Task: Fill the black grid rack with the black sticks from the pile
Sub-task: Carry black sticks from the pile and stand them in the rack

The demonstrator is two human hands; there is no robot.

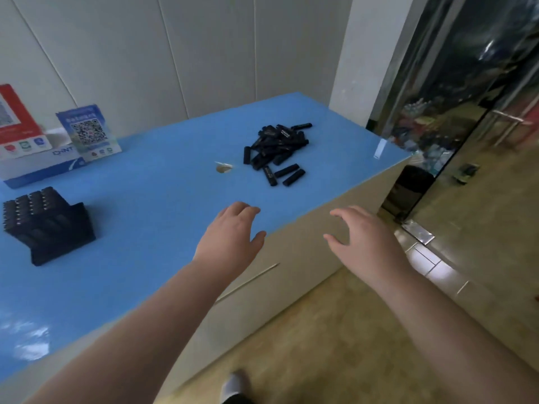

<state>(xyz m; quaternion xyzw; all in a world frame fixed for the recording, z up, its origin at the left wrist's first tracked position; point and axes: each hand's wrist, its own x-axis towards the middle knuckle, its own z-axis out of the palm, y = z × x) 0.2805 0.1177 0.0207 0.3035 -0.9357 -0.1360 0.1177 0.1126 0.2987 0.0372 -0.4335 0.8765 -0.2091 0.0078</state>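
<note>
Both hands empty, nothing gripped. Left hand (233, 228) reaches forward over the bench's (151, 228) near edge, palm down, fingers loosely bent and close together, thumb out to the right; its forearm runs back to the lower left, crossing the blue top. Right hand (364, 237) hangs out past the bench's near edge, in front of the cream cabinet face (291, 258) and over the floor (350, 345), palm down, fingers spread and slightly curled, thumb pointing left toward the other hand. Hands near each other, not touching. Whether the left hand touches the surface: cannot tell.

Pile of black sticks (277, 144) lies toward the far right corner of the bench, well beyond both hands. Sticks jumbled at mixed angles; several loose ones lie just off the heap on its near side. Some carry white lettering, too small to read.

Black grid rack (43, 223) sits near the left edge, well apart from the pile, tilted on its base with the cell face turned up and away. Cells look filled, small pale tips showing in rows; blurred, so not certain.

Small pale scrap (223, 167) lies just left of the pile. At the far left corner: a blue QR-code stand (89, 132), a red-and-white card (20, 121), a white-and-blue box (40, 167) under them. White sock (233, 384) at bottom edge.
</note>
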